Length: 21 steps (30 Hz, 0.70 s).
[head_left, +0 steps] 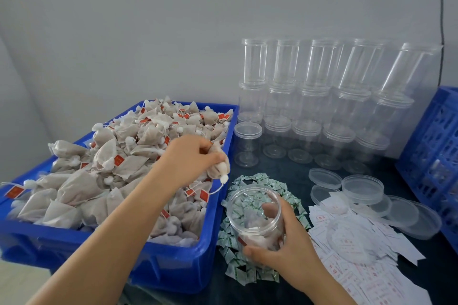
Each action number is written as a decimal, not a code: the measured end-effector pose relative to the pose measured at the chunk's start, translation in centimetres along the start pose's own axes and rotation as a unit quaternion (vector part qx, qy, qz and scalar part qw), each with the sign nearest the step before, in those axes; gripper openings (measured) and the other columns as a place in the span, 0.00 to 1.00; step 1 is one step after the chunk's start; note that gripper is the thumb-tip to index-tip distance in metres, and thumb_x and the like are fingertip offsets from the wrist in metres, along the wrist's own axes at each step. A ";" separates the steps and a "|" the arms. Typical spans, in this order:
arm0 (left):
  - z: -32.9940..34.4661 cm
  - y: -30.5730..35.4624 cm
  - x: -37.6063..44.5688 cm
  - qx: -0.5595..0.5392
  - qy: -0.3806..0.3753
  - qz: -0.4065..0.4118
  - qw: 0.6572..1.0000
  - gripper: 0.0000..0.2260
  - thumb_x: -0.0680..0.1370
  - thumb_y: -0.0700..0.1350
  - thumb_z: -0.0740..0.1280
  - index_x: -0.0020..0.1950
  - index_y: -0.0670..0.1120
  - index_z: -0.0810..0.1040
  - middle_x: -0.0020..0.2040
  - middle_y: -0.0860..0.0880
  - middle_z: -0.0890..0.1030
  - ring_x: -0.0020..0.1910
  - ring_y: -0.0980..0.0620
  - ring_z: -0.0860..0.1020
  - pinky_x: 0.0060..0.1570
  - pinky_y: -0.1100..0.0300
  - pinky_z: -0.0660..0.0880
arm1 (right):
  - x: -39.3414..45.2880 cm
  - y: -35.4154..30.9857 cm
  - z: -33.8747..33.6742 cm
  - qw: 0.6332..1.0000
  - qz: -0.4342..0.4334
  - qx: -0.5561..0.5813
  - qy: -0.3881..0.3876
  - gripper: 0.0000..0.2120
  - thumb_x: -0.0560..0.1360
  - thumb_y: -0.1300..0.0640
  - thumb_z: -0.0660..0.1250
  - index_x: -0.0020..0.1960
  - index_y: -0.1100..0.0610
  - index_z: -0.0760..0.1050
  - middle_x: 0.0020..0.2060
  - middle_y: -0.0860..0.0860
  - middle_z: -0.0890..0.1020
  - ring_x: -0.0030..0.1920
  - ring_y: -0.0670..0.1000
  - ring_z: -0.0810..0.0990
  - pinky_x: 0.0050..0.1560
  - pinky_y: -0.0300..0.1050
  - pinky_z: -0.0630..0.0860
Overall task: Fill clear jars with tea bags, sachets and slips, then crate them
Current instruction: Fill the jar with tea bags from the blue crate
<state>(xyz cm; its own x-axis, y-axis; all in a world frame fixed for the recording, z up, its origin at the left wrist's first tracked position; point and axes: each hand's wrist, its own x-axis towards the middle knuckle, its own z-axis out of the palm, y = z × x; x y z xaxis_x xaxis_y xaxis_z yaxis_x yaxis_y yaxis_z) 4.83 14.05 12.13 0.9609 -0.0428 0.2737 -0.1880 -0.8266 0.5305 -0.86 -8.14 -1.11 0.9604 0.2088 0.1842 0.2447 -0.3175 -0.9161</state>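
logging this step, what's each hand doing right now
Left hand: closed on a tea bag above the blue bin.
Right hand: gripping the open jar.

Open air above the work area, crowded surface below.

The space over the blue bin (pixel 173 270) of tea bags (pixel 81 188) is unobstructed from above, save for the left hand (pixel 190 158) at its right rim. Between bin and slips (pixel 366 265), the sachets (pixel 250 272) and the held jar (pixel 255 213), gripped by the right hand (pixel 292 252), fill the gap. Stacked empty jars (pixel 314 96) wall off the back; loose lids (pixel 364 188) and a blue crate (pixel 436 141) block the right side.
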 end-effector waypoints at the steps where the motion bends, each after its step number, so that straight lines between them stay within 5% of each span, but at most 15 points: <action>1: 0.0 0.6 -0.2 -0.007 0.004 0.013 1.000 0.18 0.75 0.53 0.69 0.28 0.53 0.68 0.22 0.63 0.71 0.25 0.67 0.70 0.27 0.69 0.63 | 0.0 0.0 0.0 1.000 -0.001 0.001 0.001 0.53 0.53 0.33 0.80 0.72 0.27 0.57 0.61 0.25 0.71 0.63 0.31 0.72 0.55 0.32 0.75; 10: 1.1 3.9 -2.1 -0.027 0.028 0.071 0.997 0.13 0.74 0.56 0.69 0.32 0.52 0.73 0.28 0.56 0.74 0.29 0.61 0.72 0.31 0.69 0.68 | 0.1 -0.1 0.0 1.000 -0.016 0.010 0.010 0.46 0.53 0.33 0.80 0.62 0.16 0.55 0.60 0.24 0.70 0.62 0.30 0.72 0.51 0.28 0.75; 17: 3.6 5.2 -3.6 -0.075 0.067 0.119 0.988 0.11 0.74 0.56 0.69 0.37 0.50 0.78 0.33 0.53 0.78 0.35 0.57 0.75 0.38 0.65 0.70 | 0.1 -0.4 0.2 0.999 -0.034 0.035 0.022 0.41 0.55 0.39 0.80 0.57 0.16 0.60 0.58 0.25 0.72 0.59 0.29 0.74 0.49 0.23 0.73; 21: 4.7 5.1 -4.2 -0.105 0.075 0.118 0.985 0.12 0.74 0.56 0.69 0.35 0.50 0.77 0.33 0.52 0.78 0.33 0.56 0.74 0.35 0.62 0.72 | 0.1 -0.4 0.2 0.996 -0.047 0.080 0.017 0.42 0.58 0.46 0.84 0.63 0.25 0.66 0.59 0.35 0.79 0.59 0.38 0.79 0.50 0.29 0.77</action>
<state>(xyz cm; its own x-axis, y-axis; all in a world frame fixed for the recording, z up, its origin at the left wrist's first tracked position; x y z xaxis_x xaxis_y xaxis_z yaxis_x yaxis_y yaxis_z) 0.80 7.38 9.94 0.8477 -0.1241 0.5158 -0.4557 -0.6681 0.5881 -0.86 -7.84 -0.78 0.9390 0.1985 0.2810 0.3119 -0.1468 -0.9387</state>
